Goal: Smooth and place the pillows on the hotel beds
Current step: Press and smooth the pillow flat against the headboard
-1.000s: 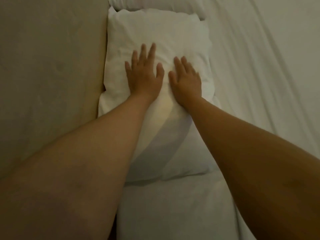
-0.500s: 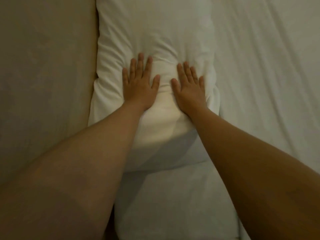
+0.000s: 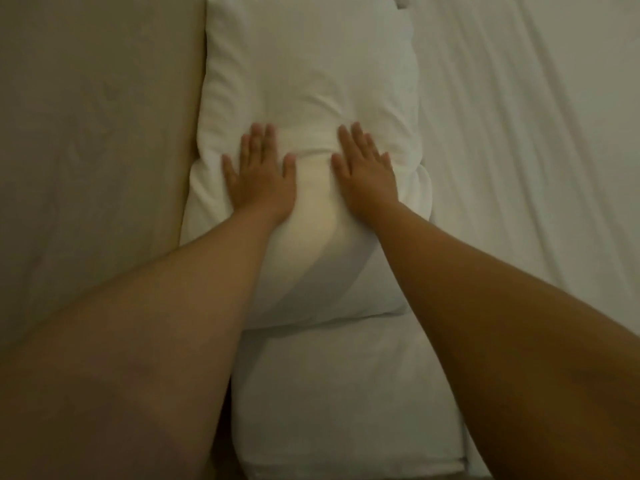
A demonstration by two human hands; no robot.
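Observation:
A white pillow (image 3: 308,81) lies lengthwise along the left side of the bed, against a beige padded surface. My left hand (image 3: 259,174) presses flat on its near half, fingers together and thumb out. My right hand (image 3: 365,171) lies flat beside it, a palm's width to the right, also pressing down. The fabric bunches into creases just beyond both sets of fingertips. Neither hand grips anything. The pillow's near end overlaps a second white pillow (image 3: 346,403) lying closer to me.
A beige headboard or wall panel (image 3: 97,133) fills the left. White wrinkled bed sheet (image 3: 519,133) spreads to the right. A corner of another pillow (image 3: 401,0) shows at the top edge.
Both hands have slid toward me along the pillow, from its middle to its near half, and moved slightly apart. Creases have formed ahead of the fingers.

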